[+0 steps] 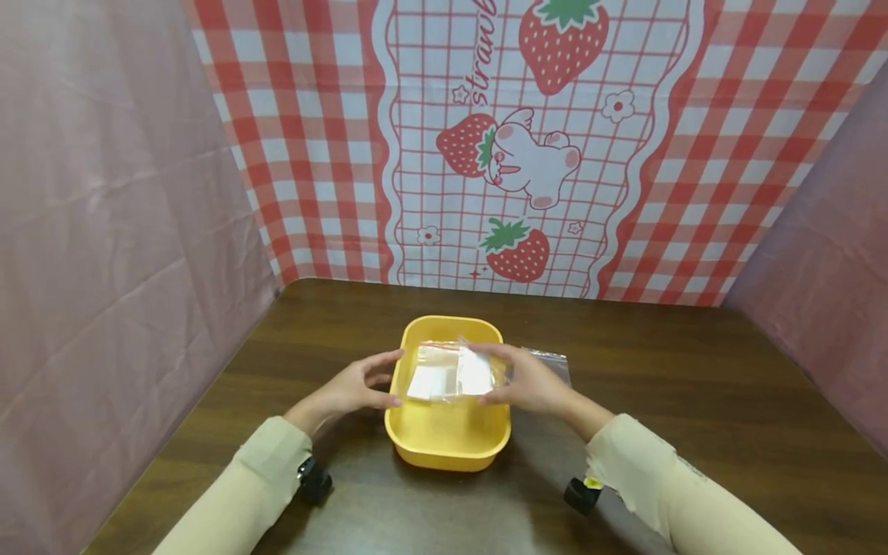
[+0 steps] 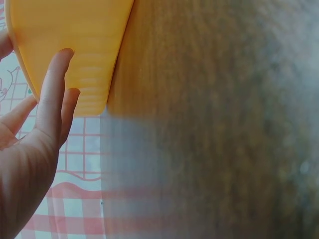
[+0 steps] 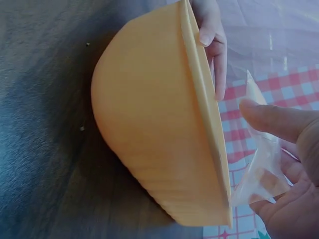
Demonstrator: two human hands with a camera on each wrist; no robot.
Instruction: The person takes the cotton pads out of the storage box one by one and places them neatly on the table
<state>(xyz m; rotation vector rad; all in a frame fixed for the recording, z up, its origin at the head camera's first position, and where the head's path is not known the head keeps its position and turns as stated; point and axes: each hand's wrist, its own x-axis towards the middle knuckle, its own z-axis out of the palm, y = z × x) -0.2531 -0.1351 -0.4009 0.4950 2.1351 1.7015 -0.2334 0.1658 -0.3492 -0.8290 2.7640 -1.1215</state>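
Observation:
A yellow plastic basin point(image 1: 447, 441) stands on the table between both hands. My left hand point(image 1: 350, 389) is at its left rim, fingers spread and fairly straight; in the left wrist view the fingers point(image 2: 52, 94) lie along the outer wall. Over the basin's right side, my right hand point(image 1: 530, 380) holds a small clear plastic bag point(image 1: 475, 371) with something flat and white in it. The right wrist view shows this bag point(image 3: 264, 159) between thumb and fingers, above the rim. Another clear bag with a white piece point(image 1: 430, 381) lies inside the basin.
A clear zip bag point(image 1: 555, 362) lies on the dark wooden table point(image 1: 659, 401) right of the basin, partly behind my right hand. A red checked strawberry cloth point(image 1: 333, 154) hangs at the back, with pink cloth point(image 1: 125, 231) at both sides.

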